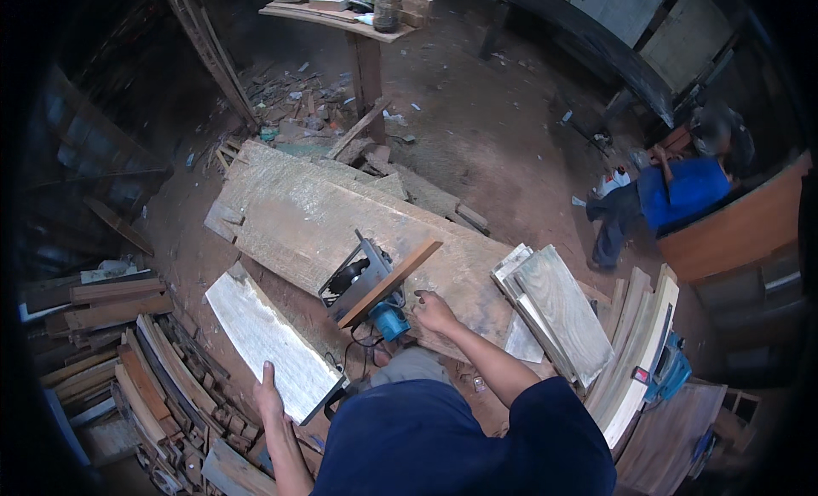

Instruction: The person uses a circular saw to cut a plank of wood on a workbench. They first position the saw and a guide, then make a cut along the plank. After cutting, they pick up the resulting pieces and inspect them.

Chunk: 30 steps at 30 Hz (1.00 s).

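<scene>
Board [271, 341], pale, lies left of the saw [368, 285] with my left hand [268, 396] gripping its near edge; my right hand [434, 312], fingers loosely curled, rests empty on the slab [315, 215] beside the saw.

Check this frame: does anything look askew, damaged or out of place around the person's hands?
Yes. A thin wooden strip lies slanted across the circular saw on the big slab, by the right hand. The left hand grips a pale board. Offcuts litter the floor.

Dark navy short-sleeved shirt
</scene>
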Available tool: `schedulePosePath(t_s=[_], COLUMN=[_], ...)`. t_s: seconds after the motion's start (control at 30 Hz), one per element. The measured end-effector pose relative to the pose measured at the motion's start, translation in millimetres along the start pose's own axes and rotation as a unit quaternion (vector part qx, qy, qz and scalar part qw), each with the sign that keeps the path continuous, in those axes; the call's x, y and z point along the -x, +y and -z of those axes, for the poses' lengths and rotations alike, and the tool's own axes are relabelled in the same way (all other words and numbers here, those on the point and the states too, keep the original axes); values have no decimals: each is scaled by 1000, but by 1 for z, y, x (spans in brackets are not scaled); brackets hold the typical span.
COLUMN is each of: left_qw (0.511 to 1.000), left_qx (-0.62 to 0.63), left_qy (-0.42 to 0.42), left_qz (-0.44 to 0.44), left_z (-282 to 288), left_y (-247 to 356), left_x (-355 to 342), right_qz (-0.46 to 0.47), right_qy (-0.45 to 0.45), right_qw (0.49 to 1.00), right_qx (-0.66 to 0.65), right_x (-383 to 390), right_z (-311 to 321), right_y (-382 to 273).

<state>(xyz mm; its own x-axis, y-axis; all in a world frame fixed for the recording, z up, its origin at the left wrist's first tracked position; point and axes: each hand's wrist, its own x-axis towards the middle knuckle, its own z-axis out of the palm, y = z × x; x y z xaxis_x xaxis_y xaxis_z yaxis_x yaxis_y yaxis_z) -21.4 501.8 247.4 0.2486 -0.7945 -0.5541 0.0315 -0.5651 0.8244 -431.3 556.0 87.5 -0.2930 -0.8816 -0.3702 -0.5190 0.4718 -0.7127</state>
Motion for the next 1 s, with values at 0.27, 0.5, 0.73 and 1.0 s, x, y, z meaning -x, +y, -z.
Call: schedulePosePath(t_s=[0.27, 0.5, 0.73, 1.0], left_qw=[999, 998, 991, 992], left_qx=[-11, -64, -130, -124], left_qy=[-29, -8, 8, 10], left_qz=[-5, 11, 0, 20], left_z=[-15, -24, -26, -10], left_y=[-20, -5, -2, -11], left_x=[-25, -15, -22, -68], right_qz=[-48, 31, 148, 107], right_qy=[-57, -31, -101, -143], right_qw=[996, 998, 977, 981], right_qx=[-51, 50, 112, 76], right_x=[-4, -50, -93, -101], right_z=[3, 2, -12, -17], right_y=[-20, 10, 4, -7])
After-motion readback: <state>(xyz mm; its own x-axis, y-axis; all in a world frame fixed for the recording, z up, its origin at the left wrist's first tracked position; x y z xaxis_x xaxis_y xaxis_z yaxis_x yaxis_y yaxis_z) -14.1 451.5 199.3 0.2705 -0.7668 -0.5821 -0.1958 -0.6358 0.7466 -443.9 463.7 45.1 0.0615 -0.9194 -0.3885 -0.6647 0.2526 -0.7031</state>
